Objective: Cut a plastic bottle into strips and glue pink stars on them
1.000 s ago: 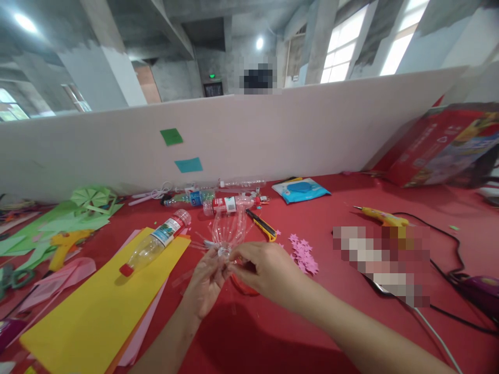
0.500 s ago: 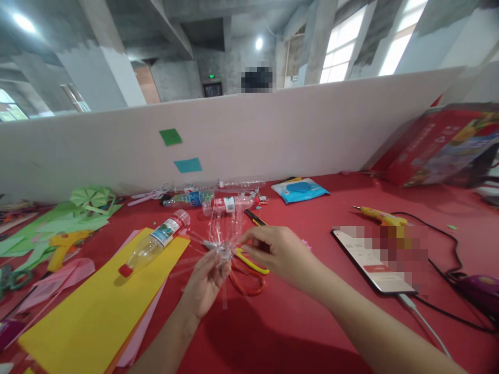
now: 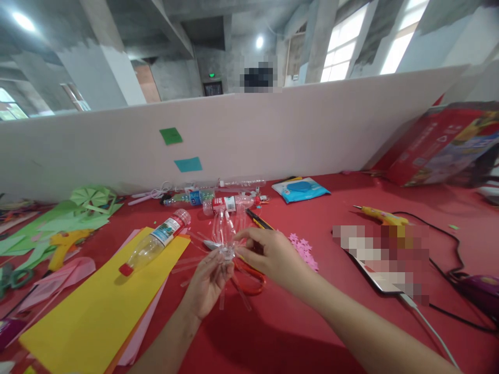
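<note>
My left hand is closed round the neck of a clear plastic bottle, whose body is cut into long thin strips that fan out on all sides. From the right, my right hand reaches to the same neck, with thumb and forefinger pinched at the base of a strip; the exact grip is hard to see through the clear plastic. Beneath and behind the hands lie orange-handled scissors, partly covered. A yellow and black cutter lies just beyond my right fingers.
A whole bottle rests on yellow paper at left. More bottles lie at the back, by a blue wipes pack. Pink stars, a phone and a yellow glue gun are at right.
My right hand has moved slightly left and down, closer to the bottle neck, uncovering the pink stars. The cut bottle has turned a little and its strips lie differently.
</note>
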The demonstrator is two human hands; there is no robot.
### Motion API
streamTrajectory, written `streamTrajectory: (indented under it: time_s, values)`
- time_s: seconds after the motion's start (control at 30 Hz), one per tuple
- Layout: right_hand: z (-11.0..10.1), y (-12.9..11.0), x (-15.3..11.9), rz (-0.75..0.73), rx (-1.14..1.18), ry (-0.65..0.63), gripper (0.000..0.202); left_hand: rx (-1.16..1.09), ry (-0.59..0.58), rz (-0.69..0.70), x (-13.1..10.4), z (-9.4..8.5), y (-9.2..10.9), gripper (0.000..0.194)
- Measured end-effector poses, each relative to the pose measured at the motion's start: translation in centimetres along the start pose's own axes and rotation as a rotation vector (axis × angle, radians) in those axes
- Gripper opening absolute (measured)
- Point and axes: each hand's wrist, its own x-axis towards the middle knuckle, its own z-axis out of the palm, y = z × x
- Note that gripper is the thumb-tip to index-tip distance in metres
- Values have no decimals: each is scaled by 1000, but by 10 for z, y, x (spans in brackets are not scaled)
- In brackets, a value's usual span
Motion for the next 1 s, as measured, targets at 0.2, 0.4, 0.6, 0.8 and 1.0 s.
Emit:
streamTrajectory:
  time_s: [0.2, 0.4, 0.6, 0.8, 1.0]
  values:
    - [4, -2, -1, 43, 29, -67, 7, -5, -9, -7, 0, 2, 1, 20]
    - [7, -1, -2, -44, -104, -39, 9, 166, -127, 41, -1, 2, -5, 26]
    - [4, -3, -4, -99, -89, -144, 17, 248, -136, 108, -1, 1, -4, 23]
    - [8, -3, -5, -66, -127, -250, 19, 247, -86, 133, -4, 8, 0, 19]
    - [17, 0, -6, -102, -262, -257, 19, 236, -108, 135, -4, 8, -4, 26]
